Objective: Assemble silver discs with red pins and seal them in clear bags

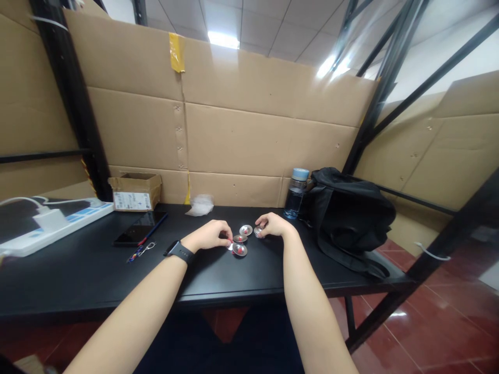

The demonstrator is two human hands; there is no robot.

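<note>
Several small, shiny, dished metal discs with red centres lie close together on the black table point(218, 278). One disc point(246, 230) sits at the back of the group, another disc point(240, 238) in the middle, and a third disc point(239, 250) nearest to me. My left hand point(212, 235), with a black watch point(179, 251) on the wrist, pinches a pale disc with a bit of red at the group's left edge; its fingers partly hide it. On the right, the curled fingers of my right hand point(272, 225) grip a metal disc point(258, 231) by its edge.
A water bottle point(295, 195) and a black bag point(351, 213) stand to the right. Crumpled clear plastic point(200, 204) lies behind my left hand. Leftward are a phone point(138, 228), a keyring point(147, 249), a small cardboard box point(136, 191) and a power strip point(74, 223). Cardboard walls point(249, 140) enclose the back.
</note>
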